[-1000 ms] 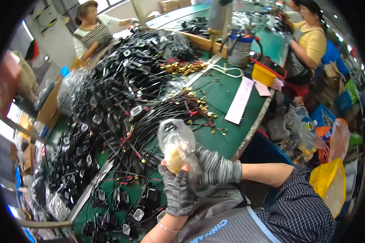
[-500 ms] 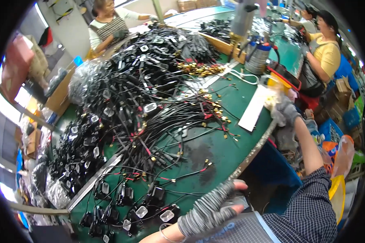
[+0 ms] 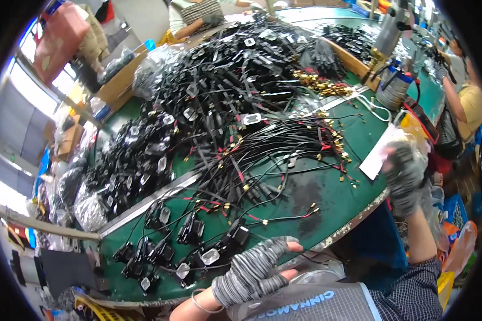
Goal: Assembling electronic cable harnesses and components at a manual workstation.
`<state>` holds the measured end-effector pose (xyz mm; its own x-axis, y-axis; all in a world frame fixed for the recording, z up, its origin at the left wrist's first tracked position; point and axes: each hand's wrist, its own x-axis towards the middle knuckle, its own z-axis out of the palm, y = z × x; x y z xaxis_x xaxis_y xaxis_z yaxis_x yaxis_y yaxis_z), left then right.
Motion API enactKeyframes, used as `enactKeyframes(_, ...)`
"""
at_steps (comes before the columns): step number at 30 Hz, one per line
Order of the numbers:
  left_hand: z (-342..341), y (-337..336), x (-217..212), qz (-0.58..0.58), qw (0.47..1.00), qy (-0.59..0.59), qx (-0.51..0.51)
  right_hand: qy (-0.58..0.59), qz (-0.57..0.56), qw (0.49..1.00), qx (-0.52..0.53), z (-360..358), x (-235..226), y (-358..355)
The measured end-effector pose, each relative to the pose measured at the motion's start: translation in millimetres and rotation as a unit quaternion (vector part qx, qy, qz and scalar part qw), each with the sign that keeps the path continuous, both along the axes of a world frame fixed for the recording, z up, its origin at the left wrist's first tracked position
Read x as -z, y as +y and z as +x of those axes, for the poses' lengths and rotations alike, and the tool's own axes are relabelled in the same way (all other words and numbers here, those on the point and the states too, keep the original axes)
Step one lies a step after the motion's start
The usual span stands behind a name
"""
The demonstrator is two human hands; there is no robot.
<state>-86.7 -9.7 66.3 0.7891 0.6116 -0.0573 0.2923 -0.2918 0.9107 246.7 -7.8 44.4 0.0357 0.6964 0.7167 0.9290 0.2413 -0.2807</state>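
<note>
the left hand (image 3: pixel 254 270), in a grey glove, rests flat with spread fingers at the desk (image 3: pixel 326 206) edge, low in the frame, beside black plugs (image 3: pixel 198 243). the right hand (image 3: pixel 404 174) reaches right, by a white paper (image 3: pixel 377 155); its grip is too blurry to tell.

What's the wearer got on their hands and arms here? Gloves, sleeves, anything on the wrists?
Both hands wear grey, black-flecked knitted gloves with the fingertips cut off: left hand, right hand. A thin metal bangle sits on the left wrist. The right arm has a dark blue checked sleeve pushed up to about the elbow; the forearm is bare.
</note>
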Motion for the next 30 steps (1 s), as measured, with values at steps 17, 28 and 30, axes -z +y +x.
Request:
enactKeyframes(17,-217,-34,-3,0.033,0.764,-0.194,-0.615,0.341,-0.305,0.740,-0.493,-187,-32,49)
enactKeyframes(28,-183,-2,-18,0.070,0.829,-0.173,-0.528,0.308,-0.149,0.508,-0.790,-210,-62,32)
enactKeyframes(30,-179,-2,-17,0.057,0.830,-0.175,-0.526,0.284,-0.158,0.526,-0.786,-206,-60,28)
